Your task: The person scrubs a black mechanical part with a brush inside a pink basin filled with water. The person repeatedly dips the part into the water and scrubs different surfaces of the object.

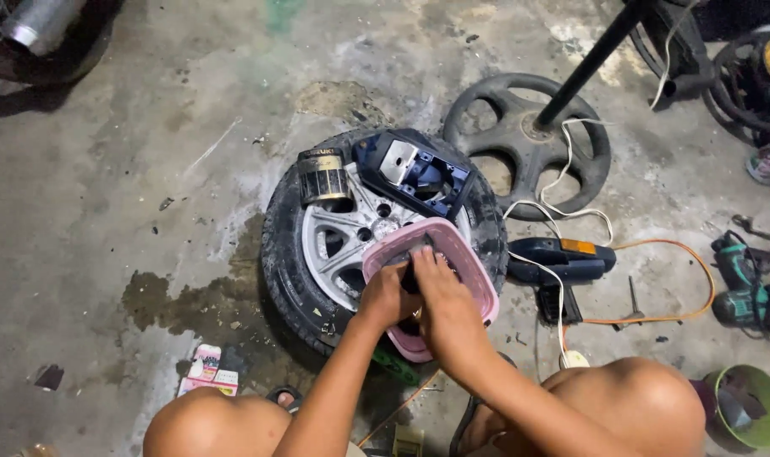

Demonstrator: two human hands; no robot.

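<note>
**Hands in a pink basket on a wheel laid flat on a stained workshop floor**

The grey concrete floor (pixel 131 135) fills most of the view, rough and mottled, with a dark wet stain beside the wheel, pale scuffs and scattered grit. A black rubber tyre on a silver spoked alloy rim (pixel 334 241) lies flat at the centre. Behind it, well apart, a black plastic spoked wheel cover (pixel 503 140) rests on the floor with a dark pole rising from its hub. A dark blue plastic housing with a shiny metal insert (pixel 415 173) sits on the far side of the tyre, and a black-and-gold cylindrical can (pixel 322 178) stands just beside it on the rim.

A pink plastic rectangular basket (pixel 478 279) rests on the near side of the wheel. The left hand (pixel 387 296) and the right hand (pixel 444 309) are both inside it, fingers curled around a small dark object (pixel 412 272); what it is cannot be told.

To the right lie a dark blue power tool with an orange patch (pixel 563 258), an orange cable (pixel 681 254), a teal cordless drill (pixel 745 292) and a green plastic bowl (pixel 761 402).
</note>
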